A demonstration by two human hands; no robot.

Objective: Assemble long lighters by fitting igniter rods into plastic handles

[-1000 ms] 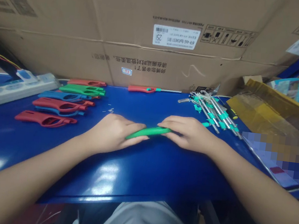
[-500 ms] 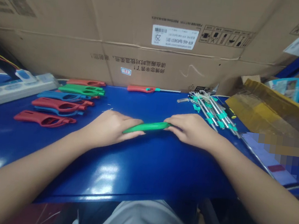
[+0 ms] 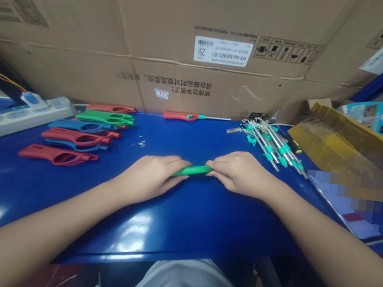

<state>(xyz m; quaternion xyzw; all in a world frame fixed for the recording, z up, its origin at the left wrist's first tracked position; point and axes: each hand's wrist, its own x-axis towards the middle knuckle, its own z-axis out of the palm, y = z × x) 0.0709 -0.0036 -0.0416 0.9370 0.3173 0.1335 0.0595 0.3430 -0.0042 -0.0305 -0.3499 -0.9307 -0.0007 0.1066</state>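
Between my two hands is a green plastic lighter casing [image 3: 193,170], held over the middle of the blue table. My left hand [image 3: 154,174] is closed round its left end and hides that part. The thumb and fingers of my right hand [image 3: 240,172] pinch its right tip. To the left lie several red, green and blue lighter casings [image 3: 59,156] in a column. Some tiny metal pins [image 3: 140,144] are scattered beyond my left hand. Against the back lies a red lighter [image 3: 181,116] with a metal rod. Metal lighter tubes with teal parts [image 3: 271,144] are piled at the right.
A large cardboard box [image 3: 172,15] stands along the back of the blue table [image 3: 181,226]. At the left is a white power strip [image 3: 24,111]. A taped carton [image 3: 355,140], a yellow-and-black screwdriver [image 3: 296,146] and a purple pad [image 3: 354,210] are at the right.
My left hand has moved right and nearer to me, covering more of the green casing. My right hand has lowered slightly, still pinching the tip. The small pins now show more fully.
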